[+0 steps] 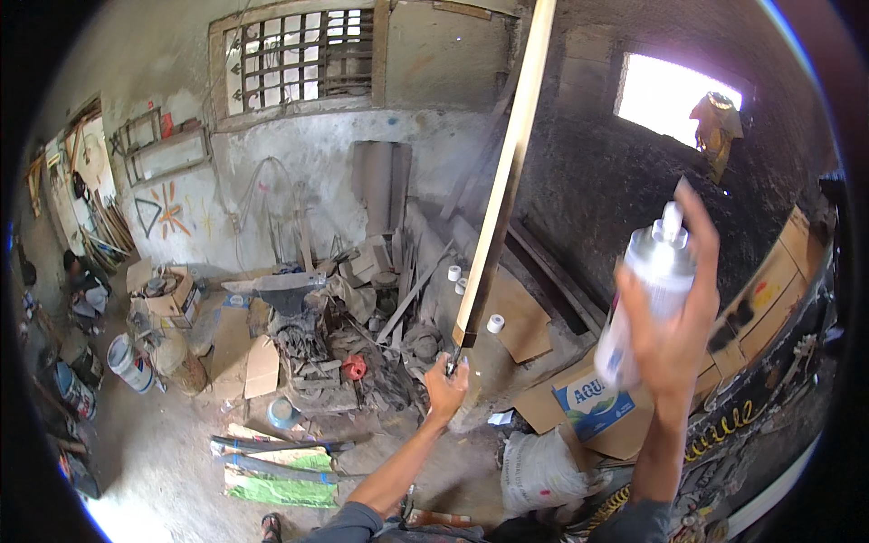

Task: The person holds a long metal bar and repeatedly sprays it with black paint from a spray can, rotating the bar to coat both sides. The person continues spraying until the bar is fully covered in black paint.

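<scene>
My left hand point(446, 389) is closed at the lower end of a long straight bar point(507, 181), pale yellow on one face and dark brown on the other. The bar rises at a slant past the top of the view. A small dark piece shows between my fingers and the bar's end; its kind is too small to make out. In my right hand point(674, 335) is a white spray can point(658, 262) with a silver top and white nozzle, held nearly upright. The forefinger is raised beside the nozzle, and the can stands to the right of the bar, apart from it.
Small white rolls point(495, 323) and brown cardboard point(516, 317) lie behind the bar. A white sack point(543, 471) and a printed carton point(597, 407) are below the can. Scrap and rags point(312, 348) heap at left, near a bucket point(131, 362). A yellow coiled hose point(724, 430) runs at right.
</scene>
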A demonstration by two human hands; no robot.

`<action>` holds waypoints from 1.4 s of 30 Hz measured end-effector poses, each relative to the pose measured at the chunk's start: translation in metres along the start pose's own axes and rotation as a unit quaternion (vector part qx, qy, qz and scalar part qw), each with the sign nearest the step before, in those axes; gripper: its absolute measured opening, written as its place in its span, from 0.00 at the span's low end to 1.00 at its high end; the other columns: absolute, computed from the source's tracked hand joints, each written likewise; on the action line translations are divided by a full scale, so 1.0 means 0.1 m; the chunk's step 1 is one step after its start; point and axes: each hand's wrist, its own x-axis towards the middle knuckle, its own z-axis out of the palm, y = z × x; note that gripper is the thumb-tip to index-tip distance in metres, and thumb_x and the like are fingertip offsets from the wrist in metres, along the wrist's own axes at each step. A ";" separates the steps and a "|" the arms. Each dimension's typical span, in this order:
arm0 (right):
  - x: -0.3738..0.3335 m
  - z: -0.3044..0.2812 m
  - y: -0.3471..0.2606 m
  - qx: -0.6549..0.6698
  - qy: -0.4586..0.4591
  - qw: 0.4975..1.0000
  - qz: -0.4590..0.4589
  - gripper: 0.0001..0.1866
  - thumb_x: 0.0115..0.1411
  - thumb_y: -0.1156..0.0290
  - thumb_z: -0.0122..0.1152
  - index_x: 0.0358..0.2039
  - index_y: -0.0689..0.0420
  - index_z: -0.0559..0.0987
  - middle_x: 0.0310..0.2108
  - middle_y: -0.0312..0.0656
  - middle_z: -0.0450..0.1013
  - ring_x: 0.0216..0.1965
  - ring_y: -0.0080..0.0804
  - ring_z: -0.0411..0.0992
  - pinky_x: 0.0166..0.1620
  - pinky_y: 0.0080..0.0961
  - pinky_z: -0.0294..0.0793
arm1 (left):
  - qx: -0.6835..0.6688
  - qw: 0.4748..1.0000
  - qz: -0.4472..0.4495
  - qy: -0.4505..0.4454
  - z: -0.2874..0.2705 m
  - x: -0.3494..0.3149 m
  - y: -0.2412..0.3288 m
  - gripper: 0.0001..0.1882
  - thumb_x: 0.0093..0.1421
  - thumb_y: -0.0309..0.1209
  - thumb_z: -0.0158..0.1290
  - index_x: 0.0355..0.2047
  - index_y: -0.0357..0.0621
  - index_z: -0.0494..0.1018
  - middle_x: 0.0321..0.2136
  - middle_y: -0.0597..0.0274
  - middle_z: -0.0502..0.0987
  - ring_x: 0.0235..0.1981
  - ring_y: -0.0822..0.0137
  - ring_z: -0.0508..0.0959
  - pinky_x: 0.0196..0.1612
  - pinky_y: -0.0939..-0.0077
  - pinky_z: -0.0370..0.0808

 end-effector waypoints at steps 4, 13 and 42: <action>-0.60 -0.16 -0.17 -0.041 -0.145 0.986 -0.066 0.40 0.42 0.72 0.73 0.60 0.51 0.71 0.46 0.52 0.74 0.42 0.40 0.78 0.44 0.29 0.79 | -0.010 0.992 0.117 -0.051 -0.24 0.23 0.13 0.16 0.62 0.38 0.53 0.33 0.33 0.70 0.16 0.51 0.66 0.18 0.67 0.65 0.24 0.65 0.63; -0.73 -0.22 0.20 -0.056 -0.111 0.992 -0.039 0.35 0.41 0.68 0.76 0.54 0.43 0.75 0.42 0.53 0.72 0.38 0.46 0.79 0.37 0.35 0.83 | 0.071 0.991 0.040 -0.103 -0.53 0.35 0.51 0.24 0.68 0.48 0.47 0.35 0.35 0.68 0.14 0.48 0.66 0.16 0.56 0.69 0.24 0.59 0.63; -0.83 0.11 0.30 0.050 -0.313 0.936 -0.151 0.37 0.50 0.60 0.73 0.60 0.51 0.71 0.43 0.52 0.73 0.37 0.38 0.78 0.41 0.31 0.82 | 0.089 0.986 0.099 -0.104 -0.91 0.29 0.29 0.23 0.66 0.48 0.48 0.38 0.36 0.69 0.14 0.46 0.68 0.16 0.50 0.72 0.24 0.57 0.64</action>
